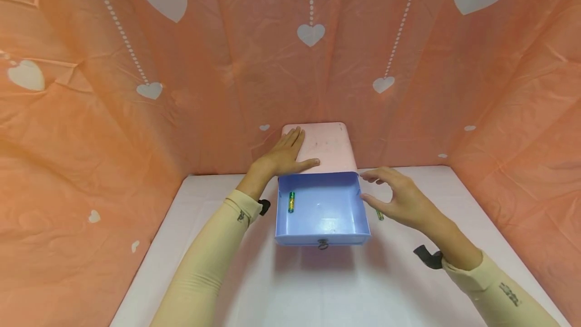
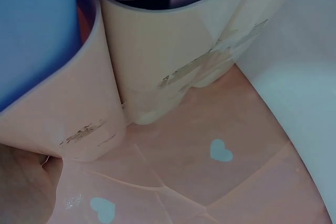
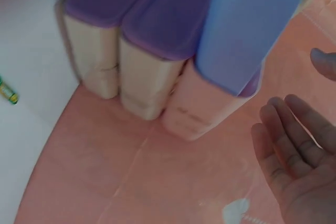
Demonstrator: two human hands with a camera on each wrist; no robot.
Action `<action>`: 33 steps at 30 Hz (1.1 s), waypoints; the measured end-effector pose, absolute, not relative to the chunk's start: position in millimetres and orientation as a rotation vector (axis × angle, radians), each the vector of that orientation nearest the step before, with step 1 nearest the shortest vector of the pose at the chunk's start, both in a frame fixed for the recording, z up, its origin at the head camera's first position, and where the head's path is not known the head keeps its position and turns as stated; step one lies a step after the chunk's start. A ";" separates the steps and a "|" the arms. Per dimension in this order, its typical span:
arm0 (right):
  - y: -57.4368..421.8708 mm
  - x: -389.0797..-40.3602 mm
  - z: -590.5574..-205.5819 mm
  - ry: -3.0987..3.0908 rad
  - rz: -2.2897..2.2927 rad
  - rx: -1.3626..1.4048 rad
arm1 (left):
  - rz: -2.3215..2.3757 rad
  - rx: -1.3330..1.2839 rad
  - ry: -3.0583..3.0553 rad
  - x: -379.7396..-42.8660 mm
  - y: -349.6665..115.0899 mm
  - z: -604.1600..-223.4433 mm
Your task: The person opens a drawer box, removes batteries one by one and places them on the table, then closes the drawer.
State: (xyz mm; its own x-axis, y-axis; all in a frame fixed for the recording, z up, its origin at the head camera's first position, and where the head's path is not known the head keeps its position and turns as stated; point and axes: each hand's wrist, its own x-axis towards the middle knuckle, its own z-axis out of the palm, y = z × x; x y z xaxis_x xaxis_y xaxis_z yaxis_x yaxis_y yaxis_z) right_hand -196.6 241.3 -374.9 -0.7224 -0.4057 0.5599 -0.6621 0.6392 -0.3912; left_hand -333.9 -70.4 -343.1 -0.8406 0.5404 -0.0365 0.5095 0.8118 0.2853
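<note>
A pink cabinet (image 1: 324, 145) stands against the back wall, its top blue drawer (image 1: 329, 211) pulled far out. Inside the drawer, toward its left side, lies a green and gold battery (image 1: 291, 202). My left hand (image 1: 282, 159) rests flat on the cabinet top, fingers and thumb spread. Beside the drawer's right wall is my right hand (image 1: 399, 200), fingers apart and lightly bent, holding nothing. A second battery (image 1: 380, 214) lies on the white table, partly hidden by that hand in the head view; the right wrist view shows this battery (image 3: 8, 92) fully in part.
Lower drawers with purple fronts (image 3: 157, 30) sit shut beneath the open one in the right wrist view. A small ring pull (image 1: 323, 244) hangs on the open drawer's front. Orange cloth (image 1: 227, 64) with white hearts encloses the back and sides of the white table (image 1: 408, 286).
</note>
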 end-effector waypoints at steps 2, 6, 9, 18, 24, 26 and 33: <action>236.2 -194.5 -373.1 -2.425 0.836 0.854 | 0.408 0.837 2.879 -332.9 -70.4 -342.6; 224.7 -190.2 -369.0 -2.411 0.876 0.870 | 0.411 0.835 2.881 -331.8 -70.6 -342.0; 215.8 -187.8 -366.4 -2.394 0.895 0.894 | 0.397 0.832 2.889 -331.4 -70.3 -342.1; 190.1 -180.6 -361.3 -2.434 0.921 0.929 | 0.404 0.813 2.882 -329.0 -70.7 -341.3; 176.6 -181.4 -361.6 -2.452 0.934 0.952 | 0.401 0.800 2.884 -330.8 -70.3 -342.7; 172.9 -182.0 -362.1 -2.463 0.936 0.957 | 0.402 0.795 2.884 -331.3 -70.3 -343.0; 160.1 -183.3 -361.0 -2.565 0.945 0.928 | 0.407 0.791 2.890 -332.1 -71.2 -343.4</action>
State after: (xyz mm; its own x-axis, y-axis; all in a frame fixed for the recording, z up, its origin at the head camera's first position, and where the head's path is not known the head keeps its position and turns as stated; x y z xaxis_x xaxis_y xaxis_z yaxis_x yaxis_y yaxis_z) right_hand -183.3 160.1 -361.0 -0.7644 -0.4797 0.4308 -0.6445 0.5860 -0.4911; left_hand -332.1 -71.2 -343.4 -0.8567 0.5141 -0.0425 0.4824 0.8276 0.2871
